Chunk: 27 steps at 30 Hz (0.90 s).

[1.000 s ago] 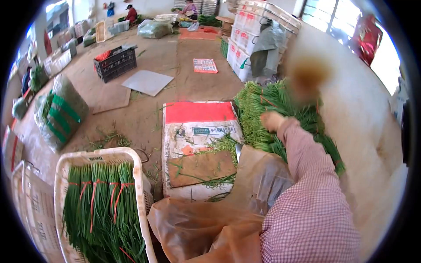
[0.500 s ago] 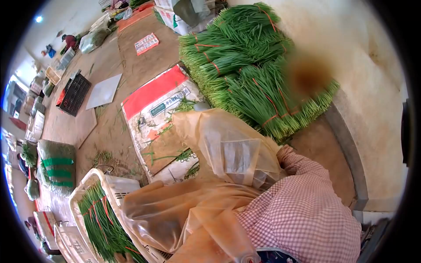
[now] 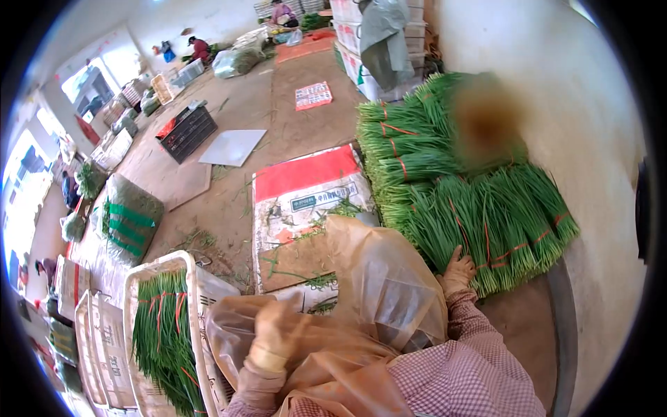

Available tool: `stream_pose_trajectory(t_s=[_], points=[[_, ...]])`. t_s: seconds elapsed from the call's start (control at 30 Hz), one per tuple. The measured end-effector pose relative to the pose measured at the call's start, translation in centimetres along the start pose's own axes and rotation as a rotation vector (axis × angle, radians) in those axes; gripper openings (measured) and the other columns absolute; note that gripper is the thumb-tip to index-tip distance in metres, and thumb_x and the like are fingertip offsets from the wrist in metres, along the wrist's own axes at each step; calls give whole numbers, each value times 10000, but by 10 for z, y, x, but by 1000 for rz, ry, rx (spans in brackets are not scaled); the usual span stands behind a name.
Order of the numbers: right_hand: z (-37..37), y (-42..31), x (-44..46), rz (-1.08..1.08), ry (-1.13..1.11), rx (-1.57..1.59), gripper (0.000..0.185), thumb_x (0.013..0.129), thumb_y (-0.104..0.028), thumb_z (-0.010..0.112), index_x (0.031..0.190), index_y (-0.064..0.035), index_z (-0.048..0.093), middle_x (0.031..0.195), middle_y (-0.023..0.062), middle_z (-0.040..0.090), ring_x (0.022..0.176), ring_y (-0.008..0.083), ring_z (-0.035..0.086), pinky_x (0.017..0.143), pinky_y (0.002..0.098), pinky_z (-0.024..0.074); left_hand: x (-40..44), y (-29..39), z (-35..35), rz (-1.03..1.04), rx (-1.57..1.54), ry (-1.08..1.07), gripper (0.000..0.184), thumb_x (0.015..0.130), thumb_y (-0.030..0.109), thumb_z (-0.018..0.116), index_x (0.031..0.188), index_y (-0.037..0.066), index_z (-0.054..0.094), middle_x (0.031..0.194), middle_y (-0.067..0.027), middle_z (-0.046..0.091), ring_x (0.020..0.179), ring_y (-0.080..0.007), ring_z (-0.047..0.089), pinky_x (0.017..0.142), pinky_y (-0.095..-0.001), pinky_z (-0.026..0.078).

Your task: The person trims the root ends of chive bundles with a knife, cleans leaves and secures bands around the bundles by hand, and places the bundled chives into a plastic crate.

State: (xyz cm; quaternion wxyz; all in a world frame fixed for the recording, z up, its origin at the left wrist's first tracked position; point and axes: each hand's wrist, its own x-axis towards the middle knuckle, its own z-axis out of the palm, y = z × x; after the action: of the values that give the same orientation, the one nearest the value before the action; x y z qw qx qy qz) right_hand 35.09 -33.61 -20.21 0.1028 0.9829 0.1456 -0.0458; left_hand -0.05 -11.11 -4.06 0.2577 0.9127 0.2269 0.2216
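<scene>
My right hand (image 3: 458, 271) lies with fingers stretched out against the near edge of the stacked garlic chive bundles (image 3: 438, 222), which are tied with red bands. My left hand (image 3: 281, 330) is smeared by motion above the translucent plastic apron (image 3: 389, 271) covering my lap and knees; its fingers do not show clearly. To my left, a white plastic crate (image 3: 198, 299) holds more tied chives (image 3: 163, 333). In front of my knees lies a flattened printed sack (image 3: 306, 181) with loose green scraps on it.
Further off stand a black crate (image 3: 187, 132), a grey board (image 3: 234, 147) on the floor and a green-striped bale (image 3: 132, 219). White boxes (image 3: 347, 35) are stacked beyond the chives. Other people (image 3: 200, 50) sit at the back. A wall runs along the right.
My left hand has risen from the crate's chives to above my lap. My right hand has come into view on the stacked bundles. The head view has shifted left and up.
</scene>
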Motion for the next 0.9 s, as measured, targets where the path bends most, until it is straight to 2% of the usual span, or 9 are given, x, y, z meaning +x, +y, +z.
stream_pose_trajectory(t_s=[0.2,0.27,0.4,0.5,0.57,0.73,0.8,0.87,0.9], points=[[-16,18,17,3,-110,145,1139,667,-381,805,1531,-124,108,1260,214,498,1086,338,535,906,450,462,-21,-15,30,28,54,-268,439,773,192,734,1170,41,619,911,-170,670,816,-333,648,711,-403,525],[1,52,31,-139,-44,969,950,689,-258,778,1475,-64,282,1136,192,601,990,310,615,850,414,503,-27,-9,19,-33,-19,-193,423,778,165,750,1156,24,625,979,-177,676,852,-324,658,733,-379,540],[-103,63,13,28,-814,1940,435,733,-89,723,1142,0,606,958,155,673,822,264,664,712,404,565,-28,-10,6,-113,-297,-111,427,815,257,688,1167,29,613,968,-189,677,907,-341,651,808,-405,521],[-183,8,-50,-153,-457,2306,457,806,-252,706,1176,-12,589,1037,133,655,887,276,644,792,392,552,-17,3,-22,-238,-584,-180,416,845,296,682,1168,41,622,994,-156,688,946,-294,663,838,-362,517],[-181,-31,-34,-549,-588,2361,459,842,-305,677,1178,-5,586,1056,133,644,909,280,635,810,394,542,-10,15,-48,-254,-586,-85,454,879,283,668,1243,23,590,1124,-126,671,978,-174,644,869,-305,511],[-273,-139,-219,-737,-933,2161,480,867,-337,660,1189,8,573,1071,119,630,891,244,629,783,350,534,32,52,-94,-96,-929,69,696,855,419,678,1333,-36,458,1200,-153,612,1069,-196,593,946,-292,464],[-292,-139,-263,-756,-1066,2122,489,877,-350,653,1194,13,567,1077,114,625,883,230,627,772,332,531,10,62,-125,-320,-1003,-57,706,817,411,729,1310,-18,463,1155,-127,618,1024,-174,596,911,-308,487],[-245,-213,-228,-1269,-1073,1855,580,899,-399,610,1289,12,486,1228,99,555,1113,203,542,955,339,451,-9,14,-145,-301,-1291,-54,815,739,347,824,1354,12,407,1156,-97,620,1002,-165,610,865,-334,516],[-259,-213,-249,-1232,-1089,1783,560,909,-390,598,1299,-5,485,1239,91,552,1133,200,529,971,346,442,-27,17,-157,-262,-1130,-27,842,724,334,836,1369,17,397,1170,-101,618,1021,-180,608,886,-341,507]])
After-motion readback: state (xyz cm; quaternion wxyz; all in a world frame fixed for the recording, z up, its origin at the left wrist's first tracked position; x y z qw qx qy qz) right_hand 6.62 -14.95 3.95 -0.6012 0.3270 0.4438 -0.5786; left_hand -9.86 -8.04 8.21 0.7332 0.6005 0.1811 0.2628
